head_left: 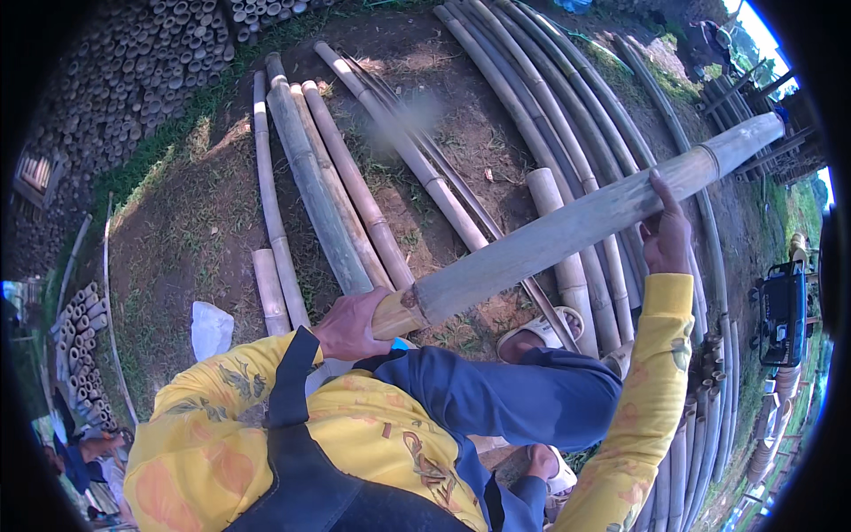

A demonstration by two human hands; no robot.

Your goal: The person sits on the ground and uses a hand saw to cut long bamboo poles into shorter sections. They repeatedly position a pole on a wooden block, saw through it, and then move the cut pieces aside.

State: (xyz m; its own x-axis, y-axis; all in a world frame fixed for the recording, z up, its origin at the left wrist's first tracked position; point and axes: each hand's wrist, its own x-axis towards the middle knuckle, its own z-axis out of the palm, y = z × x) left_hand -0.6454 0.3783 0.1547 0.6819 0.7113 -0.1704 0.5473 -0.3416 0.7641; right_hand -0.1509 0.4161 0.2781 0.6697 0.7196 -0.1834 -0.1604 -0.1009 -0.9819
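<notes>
A thick, pale grey-green bamboo pole (541, 244) slants across in front of me, its near left end low and its far right end higher. My left hand (350, 326) is closed round the left end, beside a brown node. Further along, my right hand (667, 232) grips the pole from below, with a finger up its side. Under the pole, other bamboo poles (321, 182) lie on the ground, and a split bamboo strip (545, 310) runs beneath it toward my foot.
Long bamboo poles (523, 89) lie side by side at the far right. Cut bamboo is stacked in a large pile (124, 80) at the far left. A white bag-like object (211, 330) rests on the ground at left. A dark boxy machine (784, 315) stands at the right.
</notes>
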